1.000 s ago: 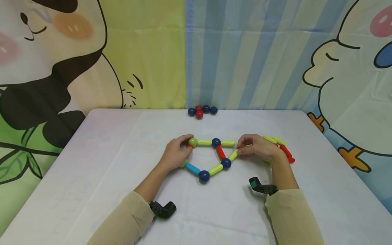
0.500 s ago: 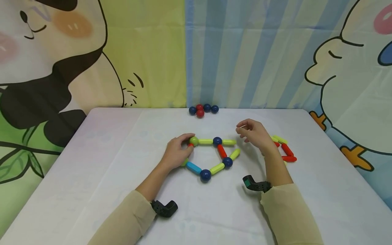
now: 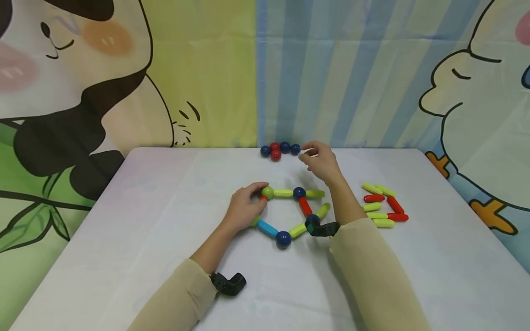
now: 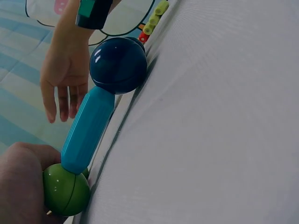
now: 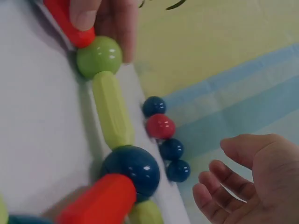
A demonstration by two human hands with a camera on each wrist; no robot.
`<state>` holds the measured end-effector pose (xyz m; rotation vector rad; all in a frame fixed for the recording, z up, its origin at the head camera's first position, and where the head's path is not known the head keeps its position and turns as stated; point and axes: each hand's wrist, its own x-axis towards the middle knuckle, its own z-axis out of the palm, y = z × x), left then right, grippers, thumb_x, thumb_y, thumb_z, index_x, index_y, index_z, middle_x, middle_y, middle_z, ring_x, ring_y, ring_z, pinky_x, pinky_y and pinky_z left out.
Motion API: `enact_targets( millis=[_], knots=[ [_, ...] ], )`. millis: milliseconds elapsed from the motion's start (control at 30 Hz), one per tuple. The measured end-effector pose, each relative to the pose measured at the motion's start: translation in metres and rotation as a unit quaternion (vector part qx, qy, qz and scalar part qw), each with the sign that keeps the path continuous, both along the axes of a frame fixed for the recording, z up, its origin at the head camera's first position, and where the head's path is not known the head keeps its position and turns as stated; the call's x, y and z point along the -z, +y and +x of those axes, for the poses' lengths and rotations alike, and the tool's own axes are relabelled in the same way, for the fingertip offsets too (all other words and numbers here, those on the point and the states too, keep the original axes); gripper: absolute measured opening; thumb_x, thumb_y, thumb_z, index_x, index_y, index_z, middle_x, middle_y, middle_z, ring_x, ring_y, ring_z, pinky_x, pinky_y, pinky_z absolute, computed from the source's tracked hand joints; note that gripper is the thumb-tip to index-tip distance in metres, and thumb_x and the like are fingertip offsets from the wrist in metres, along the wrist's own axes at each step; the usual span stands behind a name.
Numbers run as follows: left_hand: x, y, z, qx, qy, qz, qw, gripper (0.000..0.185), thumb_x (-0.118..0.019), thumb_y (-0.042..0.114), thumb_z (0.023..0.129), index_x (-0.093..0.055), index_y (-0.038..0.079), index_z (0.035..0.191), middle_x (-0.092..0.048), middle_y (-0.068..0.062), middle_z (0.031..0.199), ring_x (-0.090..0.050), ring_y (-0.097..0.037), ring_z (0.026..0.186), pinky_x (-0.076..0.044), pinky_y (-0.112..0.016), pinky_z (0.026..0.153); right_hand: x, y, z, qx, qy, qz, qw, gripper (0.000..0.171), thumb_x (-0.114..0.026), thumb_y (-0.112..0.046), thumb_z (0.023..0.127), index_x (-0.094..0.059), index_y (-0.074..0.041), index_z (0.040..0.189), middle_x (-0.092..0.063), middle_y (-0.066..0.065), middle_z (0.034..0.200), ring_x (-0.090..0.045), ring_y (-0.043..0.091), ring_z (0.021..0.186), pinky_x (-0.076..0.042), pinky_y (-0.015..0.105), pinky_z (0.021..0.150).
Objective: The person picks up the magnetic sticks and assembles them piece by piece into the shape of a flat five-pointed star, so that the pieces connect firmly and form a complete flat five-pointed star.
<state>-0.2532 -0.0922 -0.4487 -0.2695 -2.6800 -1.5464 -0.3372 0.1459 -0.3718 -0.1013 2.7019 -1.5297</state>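
I see the left hand (image 3: 244, 209) pinching the red stick (image 5: 63, 21) of the frame (image 3: 267, 228) on the table (image 3: 165, 193); a tug could part its joints. Farther off, the right hand (image 3: 322, 162), fingers apart and empty, could bump the end blue ball (image 3: 295, 149) away.

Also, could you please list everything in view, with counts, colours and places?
Table: one, white, beneath everything
Backdrop: one, multicoloured cartoon print, behind the table
Loose balls: five, three dark blue, two red, table's far edge
Joined balls: five, three dark blue, two green, table centre
Joined rods: seven, four lime, two red, one light blue, table centre
Loose rods: eight, five lime, three red, right of the joined rods
Wrist cameras: two, black, one per wrist
Sleeves: two, beige, one per arm
Left hand: one, gripping a joined red rod
Right hand: one, beside the loose balls
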Motion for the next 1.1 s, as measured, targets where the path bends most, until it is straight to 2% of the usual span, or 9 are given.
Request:
enact_targets(
  millis=[167, 333, 500, 667, 733, 933, 1100],
  knots=[
    [0.001, 0.002, 0.001, -0.001, 0.003, -0.006, 1.0, 0.048, -0.067, 0.015, 0.091, -0.066, 0.021, 0.138, -0.067, 0.0, 0.138, -0.056, -0.027, 0.127, -0.039, -0.048, 0.115, 0.015, -0.013, -0.013, -0.015, -0.027, 0.013, 0.999, 0.044, -0.063, -0.022, 0.101, -0.056, -0.009, 0.143, -0.059, 0.018, 0.139, -0.064, 0.04, 0.114, -0.056, 0.05, 0.099],
    [-0.001, 0.004, 0.001, 0.0, 0.009, -0.013, 0.9999, 0.047, -0.066, 0.016, 0.092, -0.066, 0.021, 0.138, -0.067, 0.0, 0.139, -0.056, -0.028, 0.126, -0.038, -0.051, 0.115, 0.024, -0.026, -0.021, -0.045, -0.069, 0.038, 0.996, 0.055, -0.064, -0.022, 0.101, -0.047, -0.018, 0.153, -0.052, 0.017, 0.148, -0.064, 0.038, 0.117, -0.055, 0.048, 0.103],
    [-0.002, 0.003, 0.001, -0.003, 0.013, -0.016, 0.9998, 0.046, -0.066, 0.017, 0.093, -0.066, 0.021, 0.139, -0.067, 0.001, 0.139, -0.056, -0.027, 0.13, -0.034, -0.051, 0.118, 0.024, -0.036, -0.03, -0.085, -0.062, 0.094, 0.99, 0.064, -0.064, -0.025, 0.1, -0.039, -0.025, 0.159, -0.051, 0.017, 0.15, -0.056, 0.039, 0.128, -0.046, 0.056, 0.111],
    [-0.001, 0.002, 0.001, -0.005, 0.012, -0.016, 0.9998, 0.046, -0.065, 0.017, 0.093, -0.066, 0.021, 0.138, -0.067, 0.0, 0.14, -0.055, -0.028, 0.132, -0.031, -0.052, 0.12, 0.026, -0.042, -0.041, -0.109, -0.065, 0.136, 0.983, 0.065, -0.063, -0.027, 0.101, -0.037, -0.028, 0.16, -0.054, 0.018, 0.146, -0.054, 0.038, 0.127, -0.045, 0.057, 0.111],
    [-0.001, 0.001, 0.001, -0.005, 0.011, -0.015, 0.9998, 0.046, -0.065, 0.017, 0.093, -0.066, 0.021, 0.138, -0.067, 0.0, 0.14, -0.054, -0.028, 0.133, -0.029, -0.052, 0.122, 0.027, -0.043, -0.044, -0.105, -0.063, 0.138, 0.983, 0.062, -0.063, -0.025, 0.101, -0.041, -0.025, 0.158, -0.055, 0.019, 0.144, -0.055, 0.038, 0.125, -0.046, 0.055, 0.11],
    [-0.001, 0.0, 0.001, -0.002, 0.019, -0.017, 0.9997, 0.046, -0.064, 0.016, 0.093, -0.066, 0.019, 0.138, -0.067, -0.001, 0.14, -0.054, -0.026, 0.138, -0.022, -0.054, 0.126, 0.03, -0.046, -0.045, -0.044, -0.039, 0.121, 0.991, 0.051, -0.064, -0.02, 0.098, -0.051, -0.019, 0.148, -0.058, 0.017, 0.138, -0.055, 0.035, 0.118, -0.049, 0.051, 0.106],
    [-0.002, 0.001, 0.001, -0.003, 0.021, -0.018, 0.9996, 0.046, -0.065, 0.015, 0.092, -0.066, 0.018, 0.138, -0.068, -0.002, 0.139, -0.054, -0.027, 0.138, -0.023, -0.054, 0.126, 0.034, -0.048, -0.045, -0.031, -0.03, 0.149, 0.988, 0.049, -0.064, -0.017, 0.098, -0.054, -0.02, 0.146, -0.062, 0.015, 0.125, -0.055, 0.032, 0.108, -0.051, 0.047, 0.097]
  ],
)
